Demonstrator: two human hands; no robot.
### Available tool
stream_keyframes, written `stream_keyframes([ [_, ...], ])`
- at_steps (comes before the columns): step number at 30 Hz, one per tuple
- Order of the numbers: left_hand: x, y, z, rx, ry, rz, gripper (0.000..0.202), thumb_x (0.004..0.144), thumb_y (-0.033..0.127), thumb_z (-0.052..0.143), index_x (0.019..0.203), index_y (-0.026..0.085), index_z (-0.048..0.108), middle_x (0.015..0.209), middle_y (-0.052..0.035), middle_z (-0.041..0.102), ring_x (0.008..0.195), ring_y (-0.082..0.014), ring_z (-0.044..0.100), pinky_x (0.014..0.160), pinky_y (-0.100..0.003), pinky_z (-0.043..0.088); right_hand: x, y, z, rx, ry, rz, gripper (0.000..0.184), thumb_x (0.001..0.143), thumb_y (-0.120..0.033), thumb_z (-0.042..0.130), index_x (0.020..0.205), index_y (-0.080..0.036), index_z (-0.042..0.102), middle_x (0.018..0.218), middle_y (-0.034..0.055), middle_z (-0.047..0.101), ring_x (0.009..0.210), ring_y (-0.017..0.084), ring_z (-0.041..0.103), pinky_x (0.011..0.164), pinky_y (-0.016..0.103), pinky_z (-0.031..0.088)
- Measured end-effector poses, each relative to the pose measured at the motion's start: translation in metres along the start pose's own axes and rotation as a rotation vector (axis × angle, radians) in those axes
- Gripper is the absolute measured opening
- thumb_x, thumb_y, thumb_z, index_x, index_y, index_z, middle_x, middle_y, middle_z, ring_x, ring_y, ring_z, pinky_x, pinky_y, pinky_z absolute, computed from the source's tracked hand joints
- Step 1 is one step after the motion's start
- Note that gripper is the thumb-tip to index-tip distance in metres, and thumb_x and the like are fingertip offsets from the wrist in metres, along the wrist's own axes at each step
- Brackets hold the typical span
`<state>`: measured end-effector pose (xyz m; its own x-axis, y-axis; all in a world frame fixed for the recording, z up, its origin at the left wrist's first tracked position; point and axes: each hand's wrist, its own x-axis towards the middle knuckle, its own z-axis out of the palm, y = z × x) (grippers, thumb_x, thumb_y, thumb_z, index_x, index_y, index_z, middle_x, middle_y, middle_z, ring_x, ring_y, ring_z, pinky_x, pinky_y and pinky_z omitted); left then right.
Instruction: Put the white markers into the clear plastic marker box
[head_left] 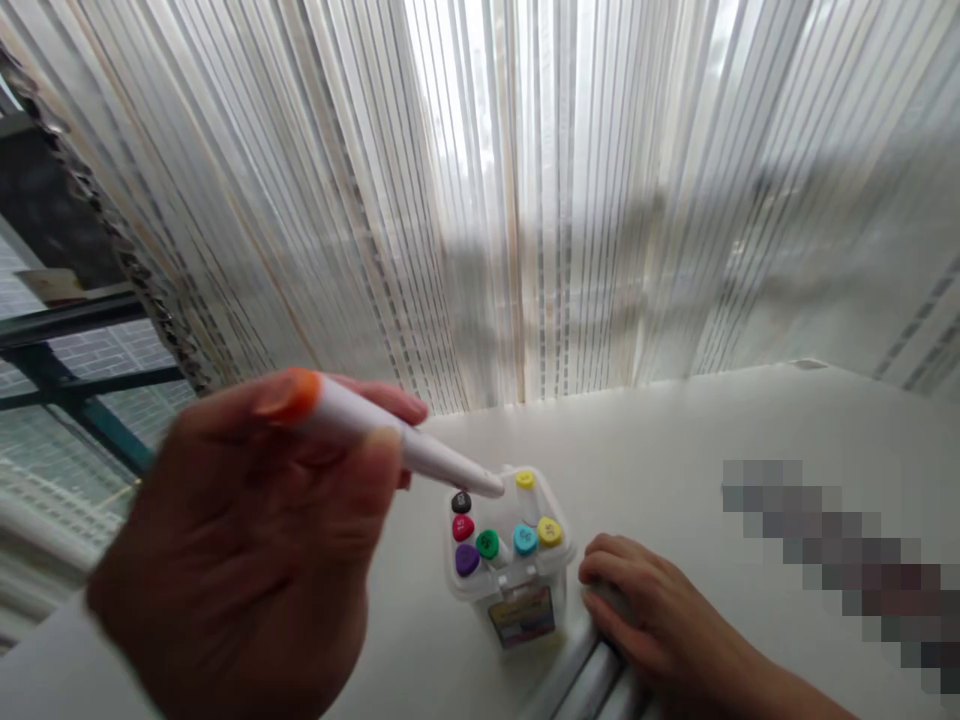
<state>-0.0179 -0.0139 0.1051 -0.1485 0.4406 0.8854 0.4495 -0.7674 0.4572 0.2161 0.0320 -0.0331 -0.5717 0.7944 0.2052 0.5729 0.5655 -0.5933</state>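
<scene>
Head view: raised left hand (247, 540) grips orange-capped marker (375, 430); right hand (649, 610) curls over loose markers (592, 680).

A smooth white plastic marker (390, 440) with a glossy orange cap. The marker box (510, 560) is clear plastic. Sheer striped cloth curtain (480, 200) hangs behind a matt white table (675, 450).

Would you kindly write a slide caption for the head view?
Left hand holds an orange-capped marker over a clear marker box; right hand rests on loose markers.
</scene>
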Motion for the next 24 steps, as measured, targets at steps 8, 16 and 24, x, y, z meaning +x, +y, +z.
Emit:
stream_keyframes([
  [8, -0.002, -0.005, 0.021, 0.106, -0.331, -0.203, 0.027, 0.082, 0.021, 0.060, 0.107, 0.023, 0.052, 0.085, 0.0001, 0.068, 0.074, -0.0142, 0.066, 0.062, -0.023, 0.056, -0.001, 0.007, 0.008, 0.002, 0.043, -0.030, 0.016, 0.085, -0.023, 0.039, 0.082, -0.019, 0.055, 0.089, 0.0074, 0.056, 0.084, 0.020, 0.053, 0.075, 0.031, 0.041],
  [16, -0.004, -0.024, 0.016, 0.346, -0.491, -0.109, 0.024, 0.077, 0.039, 0.064, 0.096, 0.024, 0.067, 0.076, 0.0008, 0.069, 0.062, -0.0138, 0.062, 0.063, -0.024, 0.055, -0.002, -0.010, -0.005, -0.044, -0.030, 0.043, 0.010, 0.080, -0.013, 0.049, 0.083, -0.016, 0.058, 0.091, 0.0070, 0.057, 0.088, 0.021, 0.052, 0.080, 0.031, 0.042],
  [24, -0.006, -0.053, 0.011, 0.167, -0.598, -0.107, 0.016, 0.069, 0.031, 0.072, 0.082, 0.023, 0.073, 0.082, 0.0006, 0.070, 0.066, -0.0144, 0.065, 0.058, -0.019, 0.054, -0.003, -0.020, -0.014, -0.150, -0.109, 0.063, 0.009, 0.078, -0.014, 0.058, 0.085, -0.011, 0.063, 0.094, 0.0080, 0.059, 0.088, 0.018, 0.053, 0.079, 0.026, 0.041],
])
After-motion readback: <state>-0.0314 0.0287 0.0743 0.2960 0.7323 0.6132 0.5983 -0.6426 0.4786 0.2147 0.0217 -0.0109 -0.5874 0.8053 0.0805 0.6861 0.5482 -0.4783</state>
